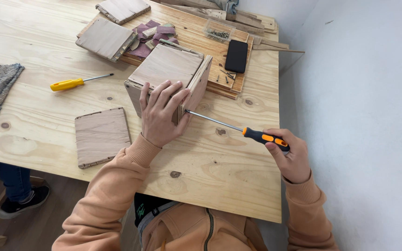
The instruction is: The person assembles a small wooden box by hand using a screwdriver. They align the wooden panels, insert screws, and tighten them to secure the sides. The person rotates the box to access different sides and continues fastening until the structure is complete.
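Right hand (pixel 290 155) wraps the orange-and-black screwdriver (pixel 236 128), tip meeting the wooden box (pixel 169 76) at mid-table (pixel 219 172). Left hand (pixel 161 114) lies spread, flat on the box, gripping nothing. Best keep the shaft square, pressing firmly; a yellow screwdriver (pixel 77 82) lies left of the box.

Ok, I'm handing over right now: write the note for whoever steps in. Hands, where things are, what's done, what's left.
Left hand: pressed flat on the wooden box, steadying it.
Right hand: gripping the black-and-orange screwdriver, its tip against the box's near side panel.
Spare yellow screwdriver and a loose wooden panel lie to the left; screws in the clear tray.
Done: box is assembled enough to stand.
Left: whether the screw is seated cannot be told; check it.
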